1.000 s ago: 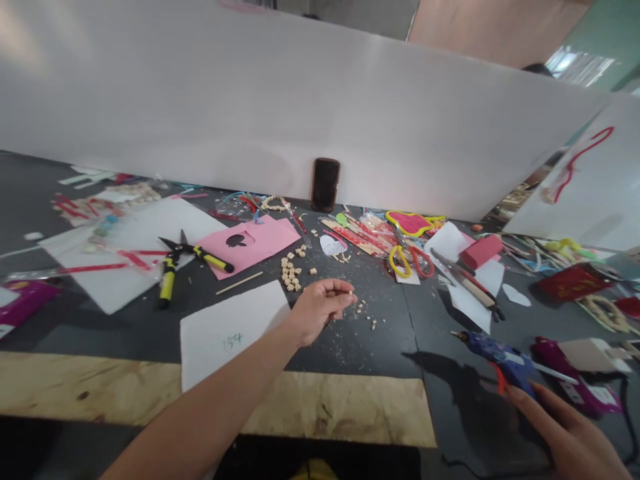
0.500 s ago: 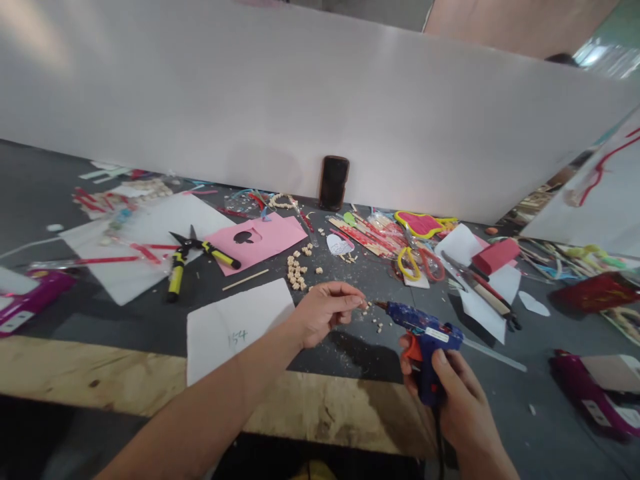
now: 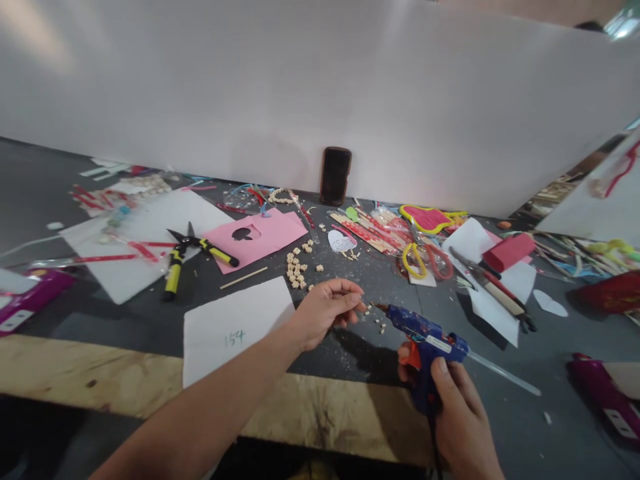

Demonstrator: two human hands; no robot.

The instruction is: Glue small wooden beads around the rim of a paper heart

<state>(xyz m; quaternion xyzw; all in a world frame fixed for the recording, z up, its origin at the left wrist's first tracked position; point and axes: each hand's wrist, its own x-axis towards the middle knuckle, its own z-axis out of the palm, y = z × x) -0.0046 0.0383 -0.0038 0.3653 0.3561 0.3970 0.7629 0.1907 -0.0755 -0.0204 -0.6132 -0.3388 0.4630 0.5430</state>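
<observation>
With the left fingertips taken as the centre of the clock, the left hand (image 3: 327, 310) had its thumb and fingers closed in a pinch; whether anything sat between them was too small to tell. The right hand (image 3: 457, 413), towards four o'clock, was wrapped round the grip of a blue glue gun (image 3: 425, 330), its fingers curled about the orange trigger (image 3: 412, 357); how hard they pressed could not be told. The gun's nozzle (image 3: 379, 307) pointed in from three o'clock, just beside the pinch, and a clear glue stick (image 3: 505, 373) stuck out behind. Small pale bits (image 3: 380, 325) lay near four o'clock, and a cluster of knobbly pale pieces (image 3: 296, 268) at ten. The step in hand seemed to be dabbing glue at the pinched fingertips; doing it well probably called for a steady pinch, bare skin clear of the hot tip, a light squeeze for a tiny drop, and the power cord (image 3: 434, 437) left slack. As for writing, the white sheet (image 3: 210, 357) at nine o'clock bore a handwritten "154" in green, the gun's white label (image 3: 439, 343) was too small to read, and the marks on a paper heart (image 3: 341, 241) at eleven were illegible.
</observation>
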